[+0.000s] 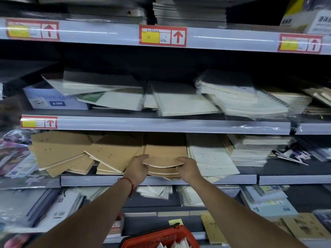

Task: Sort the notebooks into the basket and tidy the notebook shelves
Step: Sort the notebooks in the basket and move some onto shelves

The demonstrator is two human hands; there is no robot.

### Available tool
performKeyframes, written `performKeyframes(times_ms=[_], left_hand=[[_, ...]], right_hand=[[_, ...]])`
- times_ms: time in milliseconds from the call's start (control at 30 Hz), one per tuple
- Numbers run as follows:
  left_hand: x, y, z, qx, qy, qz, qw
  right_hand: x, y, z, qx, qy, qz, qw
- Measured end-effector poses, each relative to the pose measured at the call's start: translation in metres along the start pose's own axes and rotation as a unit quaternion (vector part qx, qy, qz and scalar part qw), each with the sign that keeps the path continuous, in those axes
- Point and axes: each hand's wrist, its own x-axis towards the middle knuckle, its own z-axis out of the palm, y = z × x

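Note:
A stack of brown kraft notebooks lies on the middle shelf, its top copies bowed upward. My left hand grips the stack's left front corner and my right hand grips its right front corner. More brown notebooks are fanned out loosely to the left. Pale cream notebooks lie just to the right. A red basket with several white notebooks in it sits at the bottom centre, below my arms.
The shelf above holds loose white spiral notebooks, a plastic-wrapped bundle and a blue box. A neat white stack sits at the right. Lower shelves carry mixed books and wrapped packs.

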Motion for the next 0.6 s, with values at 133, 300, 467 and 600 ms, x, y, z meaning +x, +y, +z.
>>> performKeyframes(times_ms=[133, 300, 467, 600], left_hand=[[-0.006, -0.007, 0.003, 0.371, -0.059, 0.128, 0.918], [-0.010, -0.004, 0.009, 0.487, -0.074, 0.119, 0.862], [-0.022, -0.006, 0.007, 0.448, -0.067, 0.130, 0.882], [-0.038, -0.020, 0.001, 0.341, 0.025, 0.232, 0.911]], right_hand=[[-0.009, 0.005, 0.005, -0.230, -0.018, -0.022, 0.973], [-0.010, 0.009, 0.004, -0.279, -0.050, -0.041, 0.958], [-0.007, 0.017, -0.002, -0.265, -0.065, -0.069, 0.960], [-0.021, 0.028, -0.008, -0.242, -0.051, -0.114, 0.962]])
